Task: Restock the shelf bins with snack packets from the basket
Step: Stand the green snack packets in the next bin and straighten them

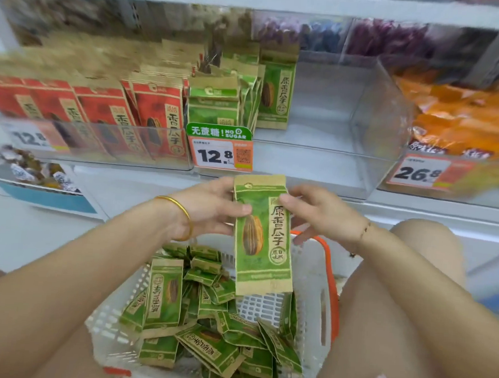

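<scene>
Green and kraft-brown, a snack packet [261, 237] stands upright at the centre of the frame, just above the white basket [314, 282]. The left hand [211, 208] grips its upper left edge, thumb on the front and fingers curled behind. The right hand [320, 214] pinches the upper right edge, its other fingers loosely bent. Loose green packets [203, 318] lie heaped in the basket at lower centre. In the upper middle, a clear shelf bin [379, 124] holds shelved green packets [274, 93] along its left side, above a price tag [218, 154].
</scene>
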